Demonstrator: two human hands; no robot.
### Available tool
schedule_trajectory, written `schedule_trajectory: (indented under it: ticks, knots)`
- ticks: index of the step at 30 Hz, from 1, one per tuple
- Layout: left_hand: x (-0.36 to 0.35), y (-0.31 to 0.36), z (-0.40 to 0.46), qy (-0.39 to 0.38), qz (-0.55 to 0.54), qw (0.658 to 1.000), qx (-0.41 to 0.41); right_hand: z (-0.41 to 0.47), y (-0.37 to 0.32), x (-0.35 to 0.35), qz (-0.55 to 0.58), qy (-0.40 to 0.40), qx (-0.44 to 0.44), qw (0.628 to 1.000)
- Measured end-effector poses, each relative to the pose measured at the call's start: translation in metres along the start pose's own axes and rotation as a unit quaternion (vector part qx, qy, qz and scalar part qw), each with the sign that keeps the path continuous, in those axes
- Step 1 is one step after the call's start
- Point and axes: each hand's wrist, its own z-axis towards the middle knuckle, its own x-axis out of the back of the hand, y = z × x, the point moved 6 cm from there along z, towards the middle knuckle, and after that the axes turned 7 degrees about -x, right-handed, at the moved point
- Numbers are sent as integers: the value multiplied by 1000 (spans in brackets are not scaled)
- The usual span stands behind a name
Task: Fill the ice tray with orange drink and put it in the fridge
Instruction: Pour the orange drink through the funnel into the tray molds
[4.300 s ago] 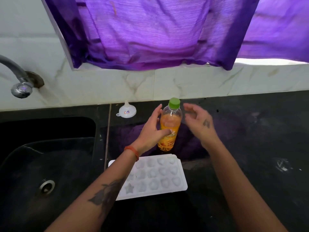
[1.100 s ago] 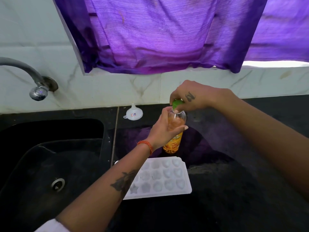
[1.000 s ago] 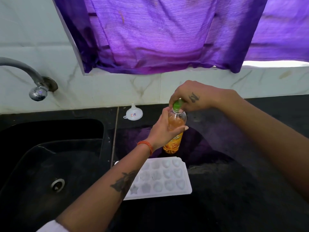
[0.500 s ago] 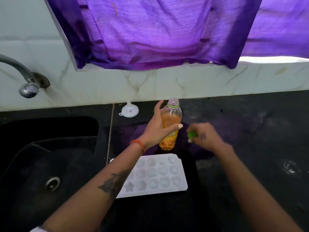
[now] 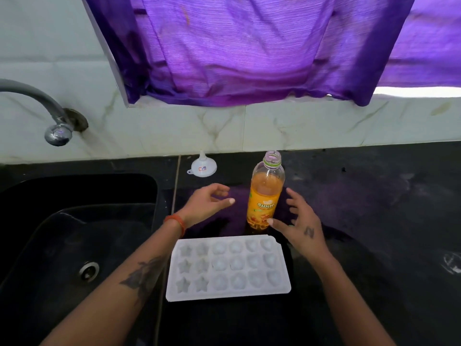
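Let go of the clear plastic bottle of orange drink (image 5: 265,196) since half a second before: left hand (image 5: 207,204) drawn back to the bottle's left, no longer wrapped round it. Right hand (image 5: 300,226) brought closer on the bottle's right, thumb tip just at the base, contact impossible to confirm. Fingers (image 5: 291,196) of both hands spread and loosely bent, holding nothing. Green cap gone from plain view; only a faint green trace under the right palm, too blurred to name.

Stood upright and uncapped on the glossy black stone desk (image 5: 374,196), threaded neck bare with a green ring below it, roughly two-thirds full. Lay flat just in front of the bottle, nearer the person: white plastic ice tray (image 5: 228,268) with star-shaped and rounded moulds, no orange liquid seen in them.

Sat mouth-down behind and left of the bottle, near the wall: small white plastic funnel (image 5: 202,167). Set into the desk further left: black sink (image 5: 74,221), with a curved metal tap (image 5: 53,121) above it. Hung over the pale marble backsplash: purple curtain (image 5: 249,51).
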Motion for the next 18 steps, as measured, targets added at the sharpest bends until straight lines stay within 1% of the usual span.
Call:
schedule_trajectory:
  ticks: [2, 3, 4, 6, 9, 11, 14, 15, 16, 18]
  knots:
    - [22, -7, 13, 45, 125, 991, -12, -3, -9, -8, 91, 21, -14, 996]
    - [31, -8, 22, 58, 211, 975, -30, -3, -14, -14, 114, 28, -16, 993]
    - [37, -6, 32, 62, 302, 950, -51, -3, -19, -20, 130, 32, -12, 991]
    - [42, -4, 52, 38, 467, 880, -79, -2, -26, -31, 153, 37, 5, 988]
    - [45, -5, 82, -28, 638, 763, -95, 1, -31, -40, 152, 60, 6, 987]
    - [45, -7, 100, -69, 722, 681, -103, 3, -31, -42, 161, 75, 3, 984]
    - [46, -16, 121, -128, 799, 579, -96, 9, -26, -45, 176, 95, 7, 980]
    - [46, -18, 126, -142, 817, 553, -88, 10, -25, -46, 178, 100, 10, 979]
    - [47, -19, 132, -149, 828, 534, -83, 12, -23, -47, 177, 105, 11, 978]
    - [46, -16, 140, -163, 842, 507, -82, 13, -19, -49, 175, 108, 12, 979]
